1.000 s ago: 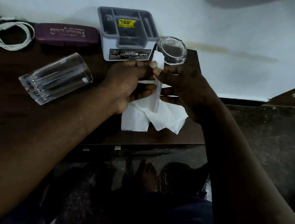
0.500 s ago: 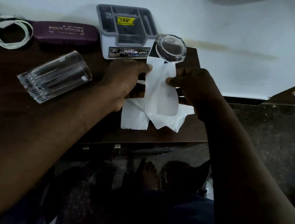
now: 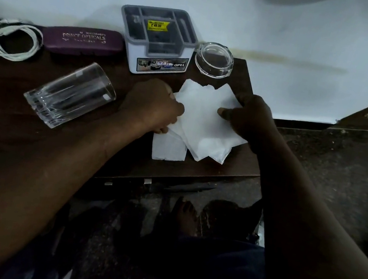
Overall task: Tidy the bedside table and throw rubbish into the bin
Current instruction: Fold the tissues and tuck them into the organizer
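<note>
Head view, left hand [image 3: 157,105] and right hand [image 3: 247,118] apart, each pinching one side of a white tissue [image 3: 203,118] near the surface's [image 3: 2,99] right edge, glass tumbler [image 3: 70,97] lying on its side left of them, grey organiser box [image 3: 158,40] at back edge

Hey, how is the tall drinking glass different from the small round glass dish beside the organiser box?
The drinking glass lies on its side; the round glass dish sits flat. The drinking glass is tall with a ribbed base; the dish is low and wide. The drinking glass lies left of the left hand; the dish is beyond the tissue paper that it and the right hand grip. Both are clear and empty.
</note>
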A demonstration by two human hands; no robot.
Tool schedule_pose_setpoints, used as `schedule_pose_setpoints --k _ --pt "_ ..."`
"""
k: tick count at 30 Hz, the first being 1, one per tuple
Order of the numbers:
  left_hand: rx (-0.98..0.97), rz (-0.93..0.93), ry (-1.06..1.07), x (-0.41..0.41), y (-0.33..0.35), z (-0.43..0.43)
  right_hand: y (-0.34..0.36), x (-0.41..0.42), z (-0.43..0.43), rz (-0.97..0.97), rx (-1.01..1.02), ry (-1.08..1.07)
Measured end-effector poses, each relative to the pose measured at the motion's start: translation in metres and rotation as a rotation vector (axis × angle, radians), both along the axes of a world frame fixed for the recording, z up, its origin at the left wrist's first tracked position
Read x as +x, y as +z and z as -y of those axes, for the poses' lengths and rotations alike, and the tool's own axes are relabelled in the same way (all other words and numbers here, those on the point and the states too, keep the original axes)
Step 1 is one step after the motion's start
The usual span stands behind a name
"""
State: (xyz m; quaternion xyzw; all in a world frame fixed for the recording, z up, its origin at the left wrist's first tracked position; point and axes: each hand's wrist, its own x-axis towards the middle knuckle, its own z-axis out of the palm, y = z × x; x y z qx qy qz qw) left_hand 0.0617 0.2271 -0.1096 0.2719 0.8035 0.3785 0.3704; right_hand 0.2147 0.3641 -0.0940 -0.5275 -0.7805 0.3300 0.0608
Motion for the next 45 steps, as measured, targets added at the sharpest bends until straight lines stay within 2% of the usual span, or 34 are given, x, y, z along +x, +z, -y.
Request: schedule_pose_setpoints --k 13,17,20,22,25,30,38,45 --pt "0.038 -0.272 0.091 -0.011 -0.006 0.003 -0.003 -0.004 -0.002 -0.048 -0.018 -0.067" --pt "0.041 -0.422 0.085 -0.009 -0.006 0.003 -0.002 -0.006 -0.004 -0.186 -0.158 -0.150" --pt "0.031 -0.454 0.068 -0.012 -0.010 0.001 0.000 -0.008 -0.006 -0.337 -0.325 -0.184" --pt "0.025 -0.469 0.048 -0.012 -0.012 0.000 0.000 -0.010 -0.005 -0.355 -0.366 -0.173" --pt "0.028 -0.471 0.011 -0.013 -0.016 -0.001 -0.005 -0.008 -0.004 -0.292 -0.300 -0.157" --pt "0.028 -0.527 -0.028 -0.011 -0.023 -0.002 -0.009 -0.002 -0.003 -0.063 -0.082 -0.080" --pt "0.004 -0.552 -0.039 -0.010 -0.029 -0.004 -0.006 0.001 -0.004 0.065 0.195 -0.043" --pt "0.018 -0.528 -0.052 -0.010 -0.029 -0.004 -0.010 0.005 -0.005 0.123 0.046 -0.135"
